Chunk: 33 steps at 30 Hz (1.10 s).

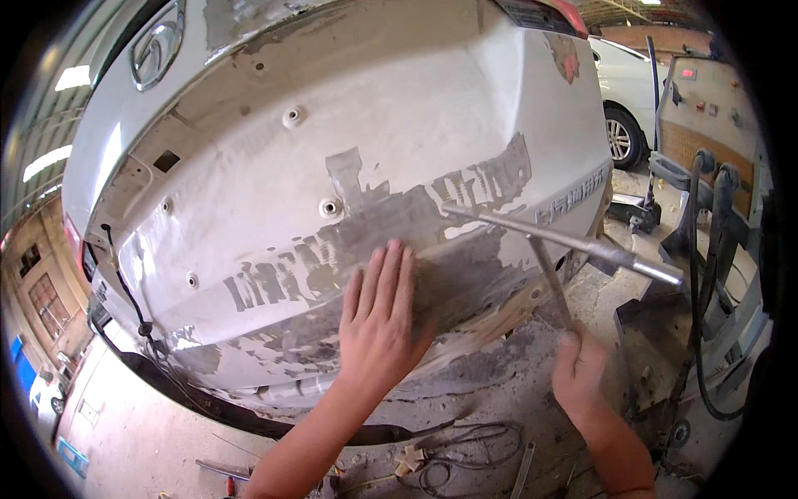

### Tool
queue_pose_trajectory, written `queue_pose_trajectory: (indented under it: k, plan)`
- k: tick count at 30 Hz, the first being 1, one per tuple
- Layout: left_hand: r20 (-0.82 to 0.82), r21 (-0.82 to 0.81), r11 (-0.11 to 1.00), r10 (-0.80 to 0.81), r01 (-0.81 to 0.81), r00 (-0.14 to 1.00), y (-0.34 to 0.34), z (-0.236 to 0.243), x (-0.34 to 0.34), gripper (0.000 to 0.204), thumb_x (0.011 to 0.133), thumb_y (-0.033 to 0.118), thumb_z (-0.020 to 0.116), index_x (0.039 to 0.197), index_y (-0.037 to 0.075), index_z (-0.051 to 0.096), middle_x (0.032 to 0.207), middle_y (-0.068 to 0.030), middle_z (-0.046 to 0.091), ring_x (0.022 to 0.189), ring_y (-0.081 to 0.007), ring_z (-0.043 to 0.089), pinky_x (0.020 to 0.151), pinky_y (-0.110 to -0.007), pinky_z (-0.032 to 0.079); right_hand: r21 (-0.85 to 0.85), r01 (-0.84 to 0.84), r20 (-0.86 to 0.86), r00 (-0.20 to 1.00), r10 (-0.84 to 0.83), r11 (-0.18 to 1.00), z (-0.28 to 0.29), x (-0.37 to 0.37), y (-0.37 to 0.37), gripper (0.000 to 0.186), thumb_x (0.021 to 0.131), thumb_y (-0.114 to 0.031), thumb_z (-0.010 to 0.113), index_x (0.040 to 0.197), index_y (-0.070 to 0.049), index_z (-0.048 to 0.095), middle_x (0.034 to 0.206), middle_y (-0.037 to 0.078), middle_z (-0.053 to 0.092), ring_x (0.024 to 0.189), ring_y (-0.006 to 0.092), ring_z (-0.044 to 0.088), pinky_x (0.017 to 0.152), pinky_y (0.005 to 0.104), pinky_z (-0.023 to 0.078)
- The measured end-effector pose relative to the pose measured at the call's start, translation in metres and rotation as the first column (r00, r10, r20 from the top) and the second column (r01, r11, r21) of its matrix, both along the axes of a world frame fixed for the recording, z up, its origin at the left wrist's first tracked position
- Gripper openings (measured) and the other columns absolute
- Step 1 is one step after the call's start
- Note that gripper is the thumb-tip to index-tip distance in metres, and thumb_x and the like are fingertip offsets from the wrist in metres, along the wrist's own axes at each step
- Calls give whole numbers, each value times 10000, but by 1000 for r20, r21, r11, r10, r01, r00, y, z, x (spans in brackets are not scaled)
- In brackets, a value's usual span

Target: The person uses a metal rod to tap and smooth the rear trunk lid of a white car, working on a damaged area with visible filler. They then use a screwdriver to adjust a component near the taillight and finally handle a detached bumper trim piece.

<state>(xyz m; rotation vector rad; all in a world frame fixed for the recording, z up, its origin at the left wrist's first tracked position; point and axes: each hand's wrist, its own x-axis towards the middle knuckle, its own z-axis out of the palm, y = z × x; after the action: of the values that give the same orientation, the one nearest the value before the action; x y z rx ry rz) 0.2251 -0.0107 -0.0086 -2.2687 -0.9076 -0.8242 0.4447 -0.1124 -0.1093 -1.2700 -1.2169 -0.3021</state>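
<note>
My left hand (384,312) lies flat on the white car tailgate (416,108), fingers stretched out and pointing up the panel. It rests at the lower edge of a grey patch (386,218) where the paint is worn or sanded off. My right hand (580,370) is wrapped round the handle of a body hammer (582,242) with a long, thin metal head. That head stands out in front of the tailgate's right side, one slim end over the grey patch. Whether its tip touches the panel I cannot tell.
On the right stands a workshop machine (706,108) with hanging black cables (697,274). A white car (619,108) is parked behind it. Cords and a pale plug (409,460) lie on the floor below. A loose wire (125,287) hangs along the tailgate's left side.
</note>
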Motion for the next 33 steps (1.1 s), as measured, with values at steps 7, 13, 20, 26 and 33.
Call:
queue_pose_trajectory:
  k: [7, 13, 20, 26, 33]
  plan:
    - [-27, 176, 975, -136, 139, 990, 19, 9, 78, 726, 763, 289, 636, 1362, -21, 370, 1425, -159, 375, 1340, -263, 341, 1092, -394, 264, 25, 61, 83, 995, -63, 998, -6, 3, -4, 296, 903, -202, 432, 774, 43, 537, 559, 205, 453, 491, 371, 499, 471, 421, 356]
    - [-142, 172, 964, -181, 205, 973, 26, 11, 97, 787, 757, 302, 609, 1384, -61, 302, 1468, -164, 295, 1366, -254, 281, 1123, -355, 220, 74, 74, 61, 995, -78, 995, -6, -3, 0, 304, 908, -208, 435, 764, 43, 527, 545, 181, 444, 471, 345, 484, 458, 409, 344]
    - [-112, 101, 980, -158, 169, 981, 15, 13, 48, 761, 767, 342, 651, 1378, 2, 351, 1442, -134, 354, 1332, -244, 346, 1092, -364, 269, -38, -73, -69, 995, 71, 997, -1, 3, -8, 321, 919, -215, 497, 692, 7, 456, 526, 159, 384, 441, 307, 435, 452, 387, 348]
    - [-49, 155, 987, -33, 40, 998, 13, 0, 4, 796, 727, 374, 708, 1357, 10, 386, 1422, -149, 385, 1311, -310, 373, 1059, -428, 298, -121, -136, -82, 989, 127, 983, -3, 5, -15, 274, 900, -186, 533, 702, -3, 485, 538, 139, 444, 441, 283, 425, 448, 369, 357]
    - [18, 161, 983, 82, -84, 996, 1, -14, -38, 776, 751, 353, 705, 1350, -21, 381, 1399, -204, 390, 1307, -349, 367, 1065, -478, 266, 70, -176, -42, 983, 180, 982, -3, -12, -7, 256, 895, -159, 474, 716, 24, 493, 538, 160, 388, 461, 296, 427, 464, 379, 339]
